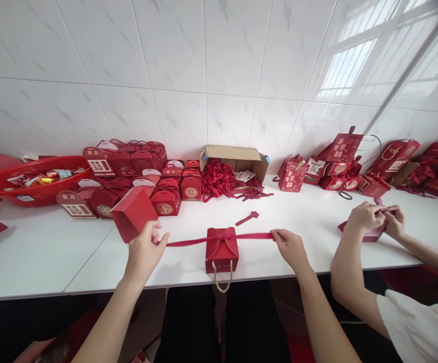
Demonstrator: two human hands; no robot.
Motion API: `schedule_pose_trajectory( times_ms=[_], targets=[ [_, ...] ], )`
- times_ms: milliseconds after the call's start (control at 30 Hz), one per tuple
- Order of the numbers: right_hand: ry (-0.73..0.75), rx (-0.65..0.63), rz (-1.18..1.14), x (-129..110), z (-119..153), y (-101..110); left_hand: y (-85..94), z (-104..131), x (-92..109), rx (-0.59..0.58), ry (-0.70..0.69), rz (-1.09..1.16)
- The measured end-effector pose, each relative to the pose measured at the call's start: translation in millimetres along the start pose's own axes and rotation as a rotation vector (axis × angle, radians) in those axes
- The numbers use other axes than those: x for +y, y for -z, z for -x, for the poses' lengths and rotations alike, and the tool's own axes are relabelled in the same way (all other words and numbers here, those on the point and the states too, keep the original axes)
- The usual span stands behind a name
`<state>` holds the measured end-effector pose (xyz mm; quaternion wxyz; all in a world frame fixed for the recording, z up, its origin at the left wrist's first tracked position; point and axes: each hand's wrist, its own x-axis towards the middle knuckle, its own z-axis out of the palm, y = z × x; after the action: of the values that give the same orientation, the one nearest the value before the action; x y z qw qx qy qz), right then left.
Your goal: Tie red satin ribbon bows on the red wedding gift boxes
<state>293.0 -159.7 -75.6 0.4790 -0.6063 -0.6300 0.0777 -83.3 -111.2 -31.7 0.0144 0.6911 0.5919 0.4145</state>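
A small red gift box (pixel 222 257) with a beige rope handle stands near the table's front edge, between my hands. A red ribbon (pixel 254 236) crosses its top and is stretched out to both sides. My left hand (pixel 147 249) is at the ribbon's left end, thumb and fingers closed around it. At the right end my right hand (pixel 289 247) pinches the ribbon. Just behind my left hand an open red box (pixel 133 212) rests tilted. A flat red tag (pixel 247 218) lies behind the gift box.
Rows of red boxes (pixel 168 196) and a red basin (pixel 33 186) of sweets stand at the back left. A cardboard box (pixel 234 152) with red ribbons is at the back middle. On the right, a person's hands (pixel 370 217) work on another box.
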Motion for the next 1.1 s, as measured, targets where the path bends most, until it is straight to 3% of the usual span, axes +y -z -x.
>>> schedule_pose_trajectory(
  times_ms=[100,167,267,333,467,600,733,867,967,1100],
  targets=[
    [-0.111,-0.038,0.013,25.3,13.4,1.7,-14.3,16.9,-34.8,-0.082,0.08,0.052],
    [-0.157,-0.027,0.002,28.0,14.3,-2.7,-23.4,21.5,-38.6,-0.078,0.09,0.076],
    [-0.179,-0.028,-0.052,13.4,5.7,-16.9,-35.4,19.3,-19.4,-0.069,0.083,0.148],
    [-0.163,-0.076,-0.12,-3.1,-1.9,-30.3,-43.5,16.2,0.8,-0.13,0.068,0.239],
    [-0.147,-0.273,-0.285,-34.2,-8.9,-58.6,-61.5,17.1,34.4,-0.339,0.07,0.435],
    [-0.229,-0.449,-0.402,-47.6,-7.1,-74.8,-75.0,23.4,46.4,-0.406,0.148,0.529],
    [-0.322,-0.585,-0.468,-48.4,-7.7,-75.1,-76.1,24.8,47.1,-0.437,0.227,0.57],
    [-0.343,-0.629,-0.504,-47.9,-11.0,-68.4,-69.7,20.9,46.4,-0.533,0.254,0.558],
    [-0.338,-0.641,-0.547,-46.1,-13.7,-61.1,-64.5,16.8,43.9,-0.602,0.254,0.52],
    [-0.348,-0.573,-0.575,-39.9,-17.5,-51.9,-60.2,12.8,38.0,-0.579,0.261,0.439]
  ],
)
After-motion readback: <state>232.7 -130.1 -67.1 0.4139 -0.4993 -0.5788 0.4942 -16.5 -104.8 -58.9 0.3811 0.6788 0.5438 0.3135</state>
